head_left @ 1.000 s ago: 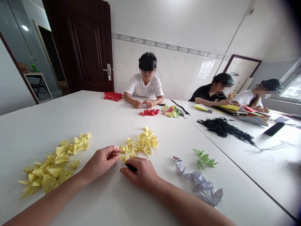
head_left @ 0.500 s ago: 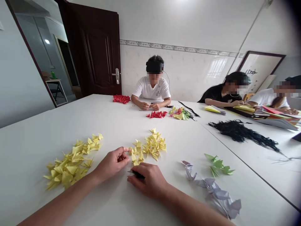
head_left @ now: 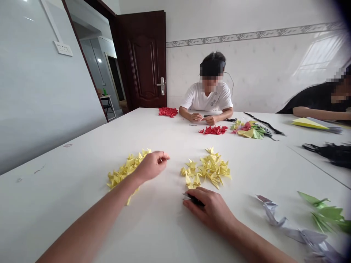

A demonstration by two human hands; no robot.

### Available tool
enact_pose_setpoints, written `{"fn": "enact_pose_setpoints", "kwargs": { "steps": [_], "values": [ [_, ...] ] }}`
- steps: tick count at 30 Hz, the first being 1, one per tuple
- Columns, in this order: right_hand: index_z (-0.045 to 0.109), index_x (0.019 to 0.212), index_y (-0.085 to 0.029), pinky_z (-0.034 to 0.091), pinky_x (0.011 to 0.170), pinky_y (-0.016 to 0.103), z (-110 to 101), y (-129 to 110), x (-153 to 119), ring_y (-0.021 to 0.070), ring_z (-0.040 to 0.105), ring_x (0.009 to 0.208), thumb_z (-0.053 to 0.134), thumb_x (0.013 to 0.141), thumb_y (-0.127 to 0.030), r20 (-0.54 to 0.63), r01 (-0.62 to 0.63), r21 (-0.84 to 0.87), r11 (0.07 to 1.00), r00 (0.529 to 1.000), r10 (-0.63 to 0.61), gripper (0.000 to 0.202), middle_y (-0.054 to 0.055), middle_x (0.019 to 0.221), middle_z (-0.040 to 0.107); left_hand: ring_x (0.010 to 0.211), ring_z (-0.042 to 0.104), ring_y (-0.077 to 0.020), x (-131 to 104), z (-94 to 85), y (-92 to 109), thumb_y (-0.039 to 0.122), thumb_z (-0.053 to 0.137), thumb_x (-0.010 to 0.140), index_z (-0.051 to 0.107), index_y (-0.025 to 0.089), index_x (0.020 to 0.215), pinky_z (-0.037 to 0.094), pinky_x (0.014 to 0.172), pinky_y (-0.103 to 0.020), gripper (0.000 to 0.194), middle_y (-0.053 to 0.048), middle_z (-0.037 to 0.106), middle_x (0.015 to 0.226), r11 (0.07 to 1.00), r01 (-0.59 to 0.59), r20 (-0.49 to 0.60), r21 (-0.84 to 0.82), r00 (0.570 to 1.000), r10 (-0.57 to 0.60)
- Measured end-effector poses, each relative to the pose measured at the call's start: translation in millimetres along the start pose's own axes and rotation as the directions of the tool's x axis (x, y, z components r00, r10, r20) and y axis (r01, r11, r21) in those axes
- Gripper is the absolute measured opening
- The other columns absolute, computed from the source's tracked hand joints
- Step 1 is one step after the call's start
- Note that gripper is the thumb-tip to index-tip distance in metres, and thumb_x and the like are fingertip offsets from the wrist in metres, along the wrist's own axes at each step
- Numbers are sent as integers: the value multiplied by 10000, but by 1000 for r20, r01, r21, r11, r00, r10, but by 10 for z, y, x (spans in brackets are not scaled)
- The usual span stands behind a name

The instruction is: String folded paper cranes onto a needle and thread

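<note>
Head view: white table (head_left: 82, 175).
Left hand (head_left: 153, 165), fingers loosely curled, hides part of the left yellow pile (head_left: 122, 174); any hold cannot be told. Right hand (head_left: 213, 206), closed around a dark tool (head_left: 195, 200), neighbours the right yellow pile (head_left: 215, 168); grey paper pieces (head_left: 304, 235) lie rightward.

Left hand (head_left: 152, 166), right hand (head_left: 215, 209) and both forearms (head_left: 94, 213) are bare.
</note>
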State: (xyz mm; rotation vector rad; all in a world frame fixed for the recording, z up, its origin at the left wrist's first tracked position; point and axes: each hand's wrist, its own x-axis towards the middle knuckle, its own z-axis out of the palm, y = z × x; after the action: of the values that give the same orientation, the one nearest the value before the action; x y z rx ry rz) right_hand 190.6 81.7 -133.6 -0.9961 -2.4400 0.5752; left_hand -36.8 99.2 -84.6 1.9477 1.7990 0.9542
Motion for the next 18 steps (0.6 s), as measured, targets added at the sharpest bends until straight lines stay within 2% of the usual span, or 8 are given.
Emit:
{"fn": "enact_pose_setpoints", "kwargs": {
  "steps": [2, 4, 6, 8, 10, 14, 18],
  "values": [
    [641, 865, -230, 391, 571, 237, -2, -4, 0, 151, 562, 639, 481, 852, -350, 12, -11, 1, 1000, 1000, 11, 200, 26, 751, 633, 804, 618, -182, 77, -215, -122, 212, 461, 741, 674, 186, 926, 464, 731, -261, 283, -58, 663, 975, 970, 51, -40, 237, 998, -43],
    [638, 868, -230, 391, 569, 236, -10, -11, 1, 151, 562, 640, 480, 852, -340, 23, -17, -3, 1000, 1000, 17, 193, 25, 754, 632, 815, 610, -199, 120, -389, -261, 193, 468, 718, 689, 197, 911, 441, 741, -267, 293, -64, 649, 969, 938, 87, -47, 336, 996, -76],
    [635, 856, -228, 388, 563, 234, -19, -19, 2, 148, 557, 630, 481, 850, -331, 23, -14, -10, 1000, 1000, 15, 186, 23, 742, 627, 843, 598, -217, 131, -491, -385, 181, 491, 691, 696, 208, 889, 418, 725, -260, 287, -65, 640, 934, 925, 104, -49, 366, 994, -93],
    [634, 849, -225, 386, 561, 232, -25, -26, 3, 147, 552, 625, 485, 847, -326, 16, -12, -16, 1000, 1000, 12, 180, 22, 733, 623, 819, 587, -212, 126, -520, -471, 161, 500, 671, 695, 220, 840, 394, 677, -245, 265, -55, 628, 878, 918, 107, -50, 382, 994, -96],
    [635, 845, -222, 386, 559, 230, -28, -31, 5, 145, 548, 620, 489, 844, -322, 14, -12, -19, 1000, 1000, 12, 177, 20, 724, 620, 697, 560, -183, 120, -497, -514, 126, 493, 653, 679, 221, 717, 352, 607, -237, 219, -31, 594, 758, 916, 96, -39, 390, 995, -88],
    [635, 841, -218, 388, 563, 230, -30, -39, 14, 142, 546, 625, 487, 844, -321, 12, -16, -27, 1000, 1000, 17, 180, 19, 730, 619, 510, 411, -129, 124, -423, -522, 57, 465, 611, 547, 210, 473, 237, 528, -242, 221, 20, 432, 554, 921, 55, -12, 386, 998, -55],
    [636, 856, -216, 397, 562, 235, -29, -44, 17, 145, 548, 625, 480, 846, -327, 22, -18, -31, 999, 1000, 19, 192, 21, 737, 622, 474, 364, -113, 122, -440, -440, 72, 462, 622, 496, 203, 435, 215, 512, -245, 231, 34, 379, 514, 936, 36, -11, 350, 999, -34]
  ]
}}
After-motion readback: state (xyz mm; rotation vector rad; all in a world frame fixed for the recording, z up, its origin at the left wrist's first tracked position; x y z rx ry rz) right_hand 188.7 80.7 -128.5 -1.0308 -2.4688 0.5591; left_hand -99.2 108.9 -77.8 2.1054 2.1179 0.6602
